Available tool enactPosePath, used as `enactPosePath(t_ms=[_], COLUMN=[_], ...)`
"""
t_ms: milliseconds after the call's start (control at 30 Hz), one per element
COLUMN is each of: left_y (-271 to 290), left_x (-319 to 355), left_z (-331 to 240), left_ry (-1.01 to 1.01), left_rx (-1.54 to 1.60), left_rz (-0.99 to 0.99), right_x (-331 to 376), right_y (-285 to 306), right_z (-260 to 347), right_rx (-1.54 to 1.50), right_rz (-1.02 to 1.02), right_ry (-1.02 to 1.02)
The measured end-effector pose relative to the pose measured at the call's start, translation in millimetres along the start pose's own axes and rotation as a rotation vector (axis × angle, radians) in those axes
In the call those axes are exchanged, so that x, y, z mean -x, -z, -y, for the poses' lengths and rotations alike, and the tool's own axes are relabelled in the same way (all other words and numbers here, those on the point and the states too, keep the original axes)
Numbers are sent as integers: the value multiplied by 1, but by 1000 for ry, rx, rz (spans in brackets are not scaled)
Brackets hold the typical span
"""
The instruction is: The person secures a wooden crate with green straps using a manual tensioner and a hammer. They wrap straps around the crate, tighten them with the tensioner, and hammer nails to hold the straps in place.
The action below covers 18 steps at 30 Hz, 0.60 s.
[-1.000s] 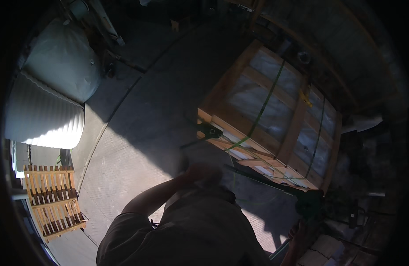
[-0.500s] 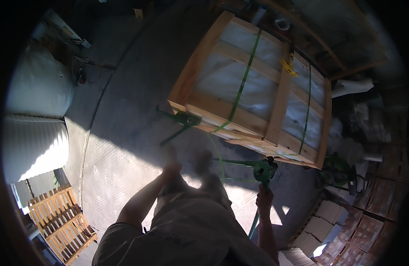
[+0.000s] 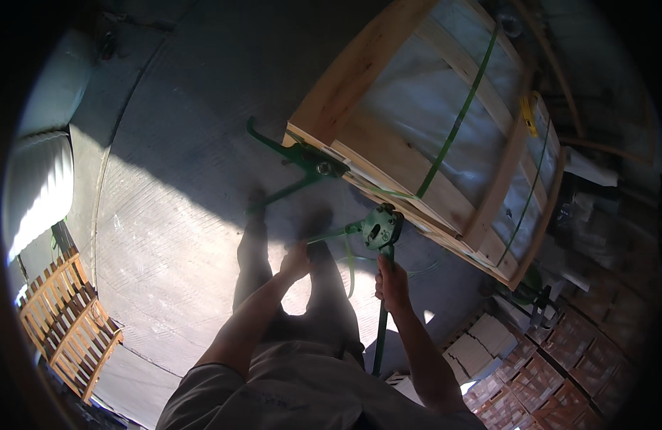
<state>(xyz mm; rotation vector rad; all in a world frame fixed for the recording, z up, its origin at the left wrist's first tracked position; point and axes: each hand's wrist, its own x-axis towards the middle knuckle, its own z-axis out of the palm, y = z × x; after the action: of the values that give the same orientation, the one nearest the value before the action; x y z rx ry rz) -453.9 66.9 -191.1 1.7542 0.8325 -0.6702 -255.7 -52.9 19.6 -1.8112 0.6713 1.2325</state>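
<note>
**Both hands on the strapping gear beside a banded crate**

I stand on a concrete floor (image 3: 166, 215) with my right hand (image 3: 392, 281) clenched around the upright green handle of a strapping tool (image 3: 379, 231), whose round head sits just off the near lower corner of a large wooden crate (image 3: 388, 154). My left hand (image 3: 296, 259) is closed on the loose green strap (image 3: 331, 235) that runs sideways into the tool's head; the fingers are curled, though the shadow hides exactly how tightly they pinch it. A slack tail of the same strap hangs down between my hands, in front of my legs.

The crate lies ahead and to my right, its slatted face backed with pale sheeting and banded by two green straps, one across the middle (image 3: 456, 118) and one near the far end. A second green tool (image 3: 302, 154), long-handled, lies against the crate's left corner, apart from both hands.

To my left, a small wooden pallet (image 3: 65, 326) rests in sunlight, and a white ribbed tank (image 3: 37, 186) stands at the edge. At lower right, stacks of reddish bricks (image 3: 546, 380) and pale blocks (image 3: 481, 340) crowd the floor.
</note>
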Motion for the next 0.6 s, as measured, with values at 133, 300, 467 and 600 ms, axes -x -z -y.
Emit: enactPosePath(t_ms=[133, 300, 467, 600], left_y=[-28, -41, -19, -20], left_x=[-33, -64, -85, -91], left_z=[4, 27, 76, 107], left_ry=[44, 13, -102, -144], left_rx=[-51, -214, -221, -391], left_rz=[-239, -316, -460, -488], right_x=[-6, -2, 10, -1], right_y=[-8, -27, -48, -58], right_z=[7, 12, 30, 50], right_rx=[12, 90, 283, 333], right_rz=[33, 43, 82, 127], right_ry=[-13, -69, -393, -480])
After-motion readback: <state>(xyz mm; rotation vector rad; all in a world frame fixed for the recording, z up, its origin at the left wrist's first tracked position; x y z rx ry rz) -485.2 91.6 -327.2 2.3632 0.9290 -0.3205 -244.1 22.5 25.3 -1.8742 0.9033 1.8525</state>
